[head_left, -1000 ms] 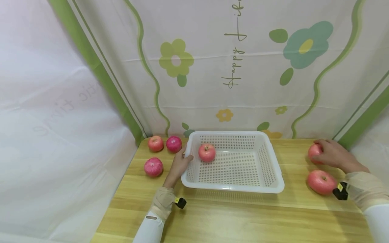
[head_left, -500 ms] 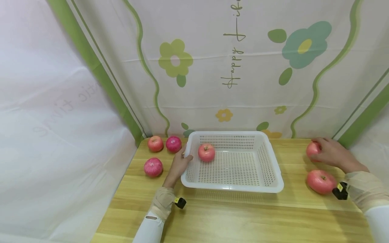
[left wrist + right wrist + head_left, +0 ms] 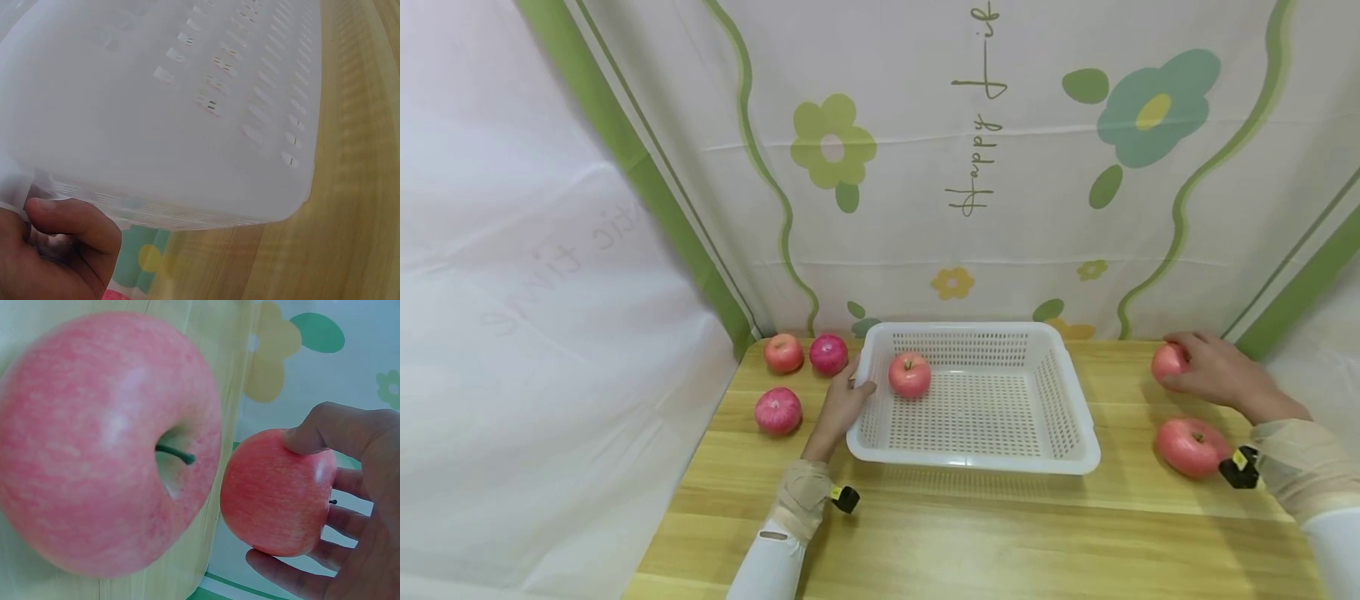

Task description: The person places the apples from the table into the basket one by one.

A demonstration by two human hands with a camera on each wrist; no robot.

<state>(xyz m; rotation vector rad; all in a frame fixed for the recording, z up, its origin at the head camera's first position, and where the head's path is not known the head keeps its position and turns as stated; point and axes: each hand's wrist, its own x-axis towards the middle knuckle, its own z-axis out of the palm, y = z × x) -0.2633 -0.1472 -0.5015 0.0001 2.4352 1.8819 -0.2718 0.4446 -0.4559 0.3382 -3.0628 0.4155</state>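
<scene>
My left hand (image 3: 841, 408) grips the left rim of a white plastic basket (image 3: 973, 465), its thumb over the edge; the left wrist view shows the curled thumb and fingers against the basket wall. A red apple (image 3: 910, 376) sits inside at the left. Over at the far right, my right hand (image 3: 1221, 377) holds another apple (image 3: 1170, 367) between thumb and fingers. The right wrist view shows that held apple (image 3: 278, 494) with its stem towards the palm. Just in front of this hand a larger apple (image 3: 1192, 447) rests on the table, stem up in its hollow.
Left of the basket lie a red apple (image 3: 783, 354), a dark magenta round fruit (image 3: 828, 356) and a pink streaked round fruit (image 3: 778, 412). The wooden table (image 3: 970, 542) ends at a printed curtain (image 3: 895, 225) behind. White cloth (image 3: 550, 375) hangs at the left.
My right hand has shifted slightly left and away from me, and the apple in it has moved along. The left hand and basket stay in place.
</scene>
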